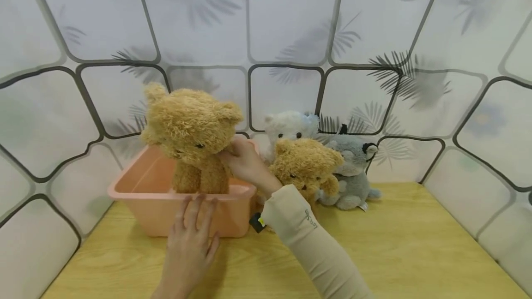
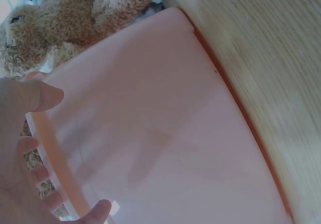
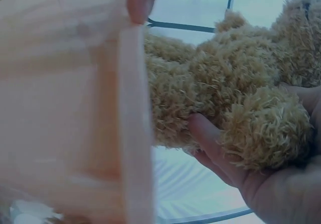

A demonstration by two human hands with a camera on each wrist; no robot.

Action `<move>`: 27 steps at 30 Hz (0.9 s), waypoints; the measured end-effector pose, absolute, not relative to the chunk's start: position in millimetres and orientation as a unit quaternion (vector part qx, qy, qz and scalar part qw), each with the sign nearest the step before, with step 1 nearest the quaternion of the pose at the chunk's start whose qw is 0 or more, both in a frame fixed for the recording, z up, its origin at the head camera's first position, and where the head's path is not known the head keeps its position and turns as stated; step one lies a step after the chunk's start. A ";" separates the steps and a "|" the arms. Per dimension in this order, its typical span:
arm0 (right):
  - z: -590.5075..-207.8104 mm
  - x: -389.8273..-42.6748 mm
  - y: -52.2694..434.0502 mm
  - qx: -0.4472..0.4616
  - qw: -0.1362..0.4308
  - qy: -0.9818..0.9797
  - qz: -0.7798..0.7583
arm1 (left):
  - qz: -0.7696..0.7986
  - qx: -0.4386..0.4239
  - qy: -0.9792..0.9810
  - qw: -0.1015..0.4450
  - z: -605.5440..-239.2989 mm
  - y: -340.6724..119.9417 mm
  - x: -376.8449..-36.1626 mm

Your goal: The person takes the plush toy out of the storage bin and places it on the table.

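Note:
A fuzzy tan teddy bear (image 1: pixel 187 123) is upright over the pink plastic bin (image 1: pixel 145 213), its lower body behind the front rim. My right hand (image 1: pixel 249 165) grips the bear's side; in the right wrist view its fingers (image 3: pixel 215 143) curl about the tan fur. At the bin's front, my left hand (image 1: pixel 188 241) holds the rim. The left wrist view shows three of its fingers hooked over the rim, with the thumb (image 2: pixel 50 97) against the outer wall. The bear's feet and the bin's floor are hidden.
Right of the bin sit a second tan teddy bear (image 1: pixel 305 165), a white plush toy (image 1: pixel 288 126) and a grey plush toy (image 1: pixel 351 183). A black tag (image 1: pixel 256 223) lies by the bin. The wooden table (image 1: pixel 415 243) meets patterned fabric walls (image 1: pixel 287 96).

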State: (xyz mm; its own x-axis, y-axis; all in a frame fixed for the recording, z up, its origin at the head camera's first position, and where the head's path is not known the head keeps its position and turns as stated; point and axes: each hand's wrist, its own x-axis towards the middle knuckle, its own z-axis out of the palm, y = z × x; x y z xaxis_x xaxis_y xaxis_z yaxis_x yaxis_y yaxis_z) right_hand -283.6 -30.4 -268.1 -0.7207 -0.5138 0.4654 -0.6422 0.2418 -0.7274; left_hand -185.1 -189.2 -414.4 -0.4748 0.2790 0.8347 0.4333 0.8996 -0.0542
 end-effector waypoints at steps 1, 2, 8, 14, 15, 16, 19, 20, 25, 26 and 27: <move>-270.2 -282.8 -29.5 0.365 0.071 -0.783 0.499 | -0.081 -0.208 -0.855 0.468 -414.3 -189.5 -185.2; -272.6 -281.8 -28.3 0.364 0.080 -0.781 0.501 | -0.081 -0.209 -0.855 0.468 -414.1 -189.7 -185.2; -290.9 -271.7 -20.8 0.311 0.076 -0.755 0.572 | -0.078 -0.209 -0.854 0.470 -414.3 -189.4 -185.4; -307.0 -263.2 -13.7 0.310 0.078 -0.707 0.631 | -0.079 -0.207 -0.854 0.471 -415.7 -189.0 -185.8; -309.8 -261.5 -12.4 0.303 0.075 -0.705 0.637 | -0.079 -0.207 -0.853 0.472 -415.8 -189.0 -185.9; -312.9 -260.2 -11.2 0.294 0.073 -0.704 0.642 | -0.079 -0.206 -0.853 0.472 -415.8 -188.9 -185.9; -321.1 -255.8 -7.6 0.269 0.071 -0.694 0.664 | -0.078 -0.207 -0.853 0.473 -415.6 -188.5 -186.1; -323.9 -254.3 -6.5 0.262 0.073 -0.689 0.672 | -0.078 -0.208 -0.853 0.472 -415.4 -188.3 -186.1; -336.6 -251.8 -3.8 0.273 0.132 -0.643 0.703 | -0.073 -0.206 -0.857 0.466 -414.0 -187.7 -185.4; -339.2 -251.3 -3.4 0.276 0.141 -0.632 0.710 | -0.071 -0.205 -0.858 0.465 -413.7 -187.6 -185.2; -341.6 -251.1 -2.8 0.279 0.152 -0.627 0.711 | -0.070 -0.205 -0.859 0.464 -413.5 -187.5 -185.2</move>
